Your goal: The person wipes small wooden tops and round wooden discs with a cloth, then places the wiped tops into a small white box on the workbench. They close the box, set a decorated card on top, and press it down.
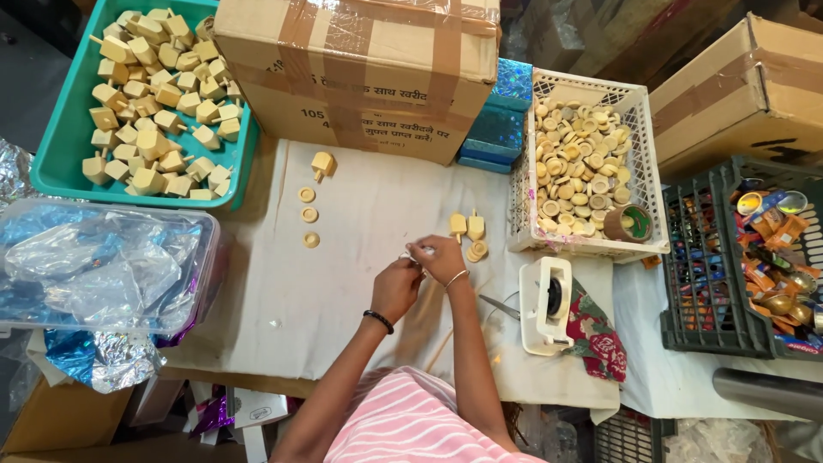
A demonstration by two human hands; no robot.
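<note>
Left hand (396,287) and right hand (439,259) pinched together on one small pale piece, too tiny to identify; two wooden tops (467,226) just beyond; white basket (639,163) of discs at right

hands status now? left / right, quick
Left hand: fingers pinched shut at the small pale item between both hands; what it is cannot be told.
Right hand: curled shut on the same item.

Bright, even daylight fills the view, and shadows are soft. The hands (420,273) cast only a faint shadow on the pale surface (360,283) beneath them. Glare sparkles on the crinkled foil wrap (103,266) far left of the hands. Focus is sharp centrally; the edges bow slightly outward.
</note>
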